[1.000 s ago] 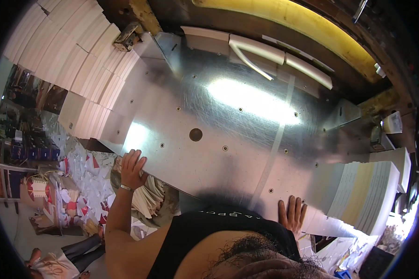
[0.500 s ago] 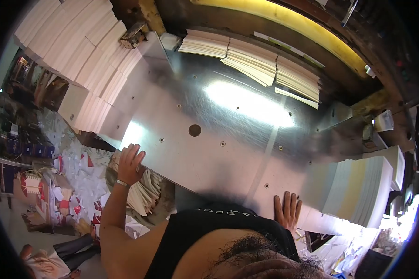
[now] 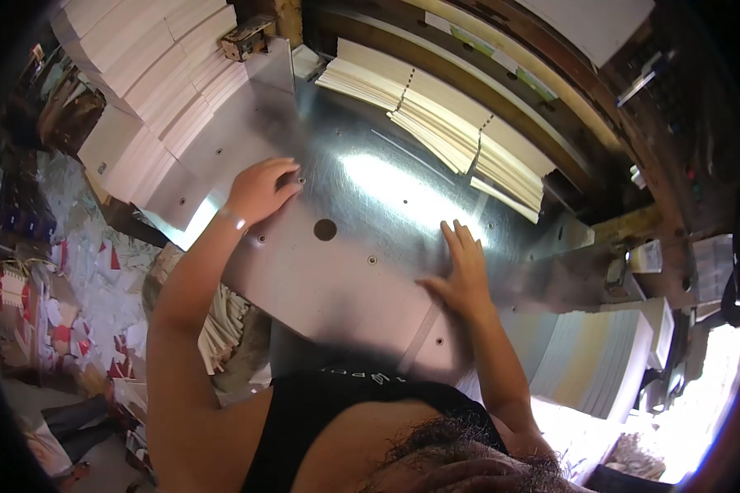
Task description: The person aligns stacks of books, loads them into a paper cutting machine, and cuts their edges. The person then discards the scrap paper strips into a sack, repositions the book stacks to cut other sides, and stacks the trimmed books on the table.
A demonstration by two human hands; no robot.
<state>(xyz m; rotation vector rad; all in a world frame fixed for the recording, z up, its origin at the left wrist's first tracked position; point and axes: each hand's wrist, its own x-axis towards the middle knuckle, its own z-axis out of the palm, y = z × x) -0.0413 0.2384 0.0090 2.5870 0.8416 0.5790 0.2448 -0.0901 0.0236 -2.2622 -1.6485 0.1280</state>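
Note:
My left hand [image 3: 261,191] hovers over or rests on the metal table [image 3: 337,304], left of its round dark hole [image 3: 325,230]; I cannot tell whether it touches. Its fingers bend a little, the thumb stands apart, and nothing is in it. Farther right, my right hand [image 3: 466,275] reaches forward with fingers spread, also holding nothing. Beyond both hands, several thick bundles of cream paper sheets [image 3: 436,123] lie in a row along the table's back, under a beam. Neither hand touches them.
Tall stacks of white paper blocks [image 3: 140,66] stand at the left. A stack with grey and yellow layers [image 3: 580,357] sits at the right. Paper scraps [image 3: 90,287] cover the floor on the left. A metal side guide [image 3: 279,70] rises at the back left.
Both hands have left the table's front edge and moved forward over the surface. The view has turned and shifted slightly. The paper bundles still lie at the back.

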